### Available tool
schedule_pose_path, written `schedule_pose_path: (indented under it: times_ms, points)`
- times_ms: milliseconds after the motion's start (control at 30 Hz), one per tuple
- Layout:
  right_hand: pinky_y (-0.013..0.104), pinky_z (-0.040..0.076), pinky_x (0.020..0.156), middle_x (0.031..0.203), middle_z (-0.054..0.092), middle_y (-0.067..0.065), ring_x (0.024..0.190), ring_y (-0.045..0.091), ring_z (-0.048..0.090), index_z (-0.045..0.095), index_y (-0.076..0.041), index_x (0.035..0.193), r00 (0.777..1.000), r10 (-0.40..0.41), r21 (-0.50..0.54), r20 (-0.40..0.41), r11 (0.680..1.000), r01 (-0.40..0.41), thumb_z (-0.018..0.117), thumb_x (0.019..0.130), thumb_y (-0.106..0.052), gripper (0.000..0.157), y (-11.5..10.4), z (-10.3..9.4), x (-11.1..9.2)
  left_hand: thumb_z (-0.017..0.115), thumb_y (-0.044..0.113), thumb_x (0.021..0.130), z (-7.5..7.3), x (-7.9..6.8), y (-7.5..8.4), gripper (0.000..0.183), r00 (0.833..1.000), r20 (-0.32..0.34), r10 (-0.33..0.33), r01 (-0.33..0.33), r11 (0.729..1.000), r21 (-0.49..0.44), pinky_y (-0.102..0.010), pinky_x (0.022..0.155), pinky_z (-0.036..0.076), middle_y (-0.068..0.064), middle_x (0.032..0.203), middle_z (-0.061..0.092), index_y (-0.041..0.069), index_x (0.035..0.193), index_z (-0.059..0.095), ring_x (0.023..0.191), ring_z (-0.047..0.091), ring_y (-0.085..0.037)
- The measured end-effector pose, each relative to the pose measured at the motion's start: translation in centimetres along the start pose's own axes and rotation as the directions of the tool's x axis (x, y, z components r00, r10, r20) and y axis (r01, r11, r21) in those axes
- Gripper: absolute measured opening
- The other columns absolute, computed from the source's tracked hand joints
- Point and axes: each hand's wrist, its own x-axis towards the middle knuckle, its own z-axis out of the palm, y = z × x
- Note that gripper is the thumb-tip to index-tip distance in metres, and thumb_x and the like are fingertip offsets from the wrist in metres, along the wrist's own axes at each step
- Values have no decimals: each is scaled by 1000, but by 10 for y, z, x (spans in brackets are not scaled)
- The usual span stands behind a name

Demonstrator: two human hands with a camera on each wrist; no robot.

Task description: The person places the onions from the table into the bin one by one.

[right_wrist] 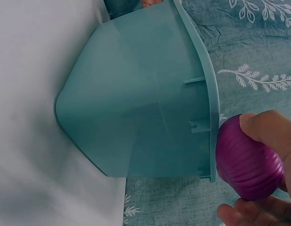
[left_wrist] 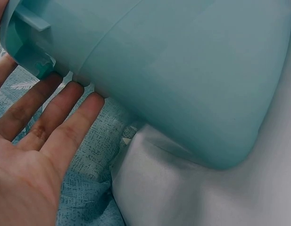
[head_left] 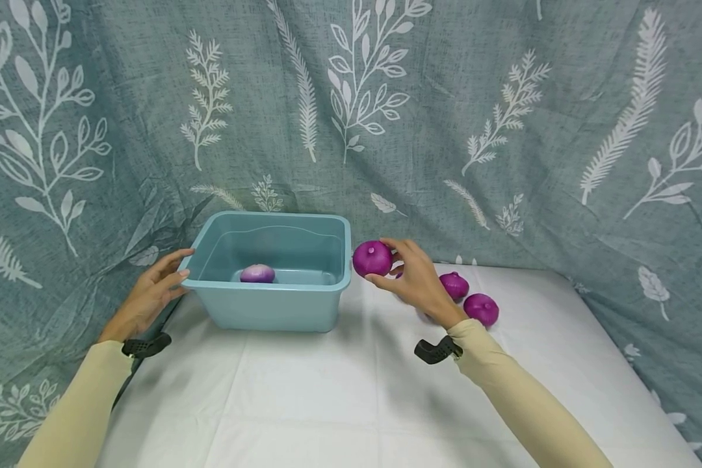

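Observation:
In the head view my right hand (head_left: 418,276) holds a purple onion (head_left: 372,259) between thumb and fingers, just outside the right rim of a light-blue plastic bin (head_left: 269,309). The right wrist view has this onion (right_wrist: 249,157) beside the bin's rim (right_wrist: 212,103), the thumb on one side of it and fingertips on the other. A paler purple onion (head_left: 257,273) lies inside the bin. My left hand (head_left: 149,296) is at the bin's left end. Seen from the left wrist, its fingers (left_wrist: 65,127) extend fairly straight, their tips touching the bin's wall below the rim.
Several more purple onions lie on the white-covered table (head_left: 304,403) to the right, among them one onion (head_left: 454,286) farther back and another onion (head_left: 481,309) nearer; others are partly hidden by my right hand. A leaf-patterned blue-green cloth (head_left: 421,188) hangs behind the table.

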Motion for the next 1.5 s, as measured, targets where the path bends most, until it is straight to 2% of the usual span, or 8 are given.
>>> schedule_pose_path:
  times_ms: [267,533,733,867,1000,1200,1333,1500]
  points:
    - [31,62,78,120,60,8,90,24,71,58,-7,143,998,-50,15,-37,999,51,91,81,-33,75,-14,2,10,52,25,111,0,1,0,56,1000,4,3,-3,1000,10,-28,101,50,-5,171,12,23,163,31,155,15,-31]
    - [32,63,79,118,59,7,88,18,71,60,-10,141,997,-62,44,-46,997,64,93,79,-32,73,-26,13,18,51,25,111,0,-2,-1,56,1000,8,4,-4,1000,9,-22,99,51,-6,172,10,23,163,31,156,12,-33]
    - [28,62,77,116,60,8,88,20,71,61,-8,139,995,-88,81,-53,992,92,93,79,-32,72,-30,26,22,53,26,110,0,-3,-1,58,1000,6,-10,9,1000,8,-52,114,39,-6,172,8,22,164,31,156,10,-33]
    - [28,62,78,118,59,7,89,19,70,61,-8,140,995,-96,92,-36,991,99,92,80,-32,72,-32,33,25,53,26,110,0,-3,0,57,1000,1,-7,7,1000,5,-59,115,33,-5,172,9,22,163,31,156,10,-32]
    - [29,62,79,119,60,7,90,18,70,60,-8,141,996,-90,101,-2,991,90,91,82,-32,71,-33,37,25,52,27,111,-1,-3,0,57,1000,0,-2,2,1000,12,-50,114,39,-4,172,10,23,163,31,156,11,-32]
    - [34,62,85,126,64,13,102,25,68,62,-6,139,993,-113,102,46,989,108,85,89,-27,60,-29,37,21,52,25,111,-1,-1,-2,56,1000,2,7,-7,1000,7,-21,97,51,-5,172,10,23,163,32,155,12,-32]
    - [33,62,85,126,66,12,103,28,68,64,-7,137,992,-112,73,59,992,107,83,90,-26,54,-22,33,17,51,24,111,-2,-1,-3,56,1000,5,13,-13,1000,3,-18,95,52,-6,171,11,22,163,31,155,14,-32]
    - [33,62,83,125,68,5,101,23,67,66,-15,137,994,-99,24,49,995,98,83,91,-30,52,-7,22,9,51,24,111,-1,-1,-2,56,1000,8,13,-13,1000,2,-19,95,52,-6,172,8,22,163,31,156,12,-32]
